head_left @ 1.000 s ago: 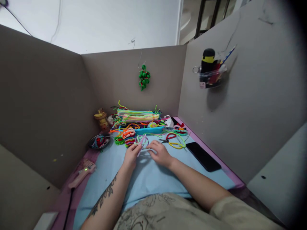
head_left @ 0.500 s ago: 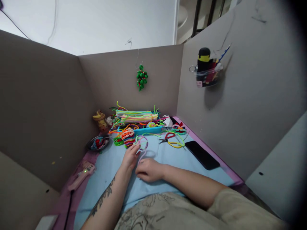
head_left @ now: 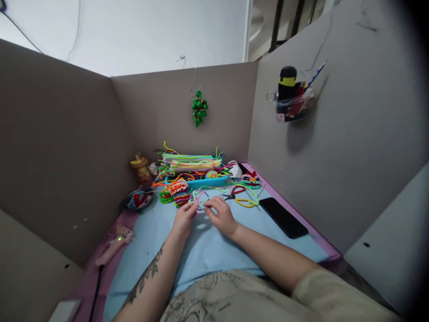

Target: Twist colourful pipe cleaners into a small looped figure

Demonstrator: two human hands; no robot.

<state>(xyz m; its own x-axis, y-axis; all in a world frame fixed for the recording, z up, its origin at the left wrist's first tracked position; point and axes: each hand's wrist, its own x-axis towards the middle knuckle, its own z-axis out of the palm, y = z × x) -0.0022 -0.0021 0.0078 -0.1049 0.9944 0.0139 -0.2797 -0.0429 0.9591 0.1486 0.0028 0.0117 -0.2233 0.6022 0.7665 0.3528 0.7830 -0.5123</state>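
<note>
The left hand (head_left: 185,218) is holding the looped pastel strands (head_left: 200,194) between pinched fingers (head_left: 192,207), above the blue cloth (head_left: 214,250) on the tabletop (head_left: 90,275). The right hand (head_left: 221,217) is pinching the strands' right side with narrowed fingers.

No readable text; pink label (head_left: 280,117) on wall-hung container (head_left: 296,113) illegibly small.

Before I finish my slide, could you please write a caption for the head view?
Left hand holding looped pastel strands, right hand at their edge, above a blue cloth with a black phone.
</note>
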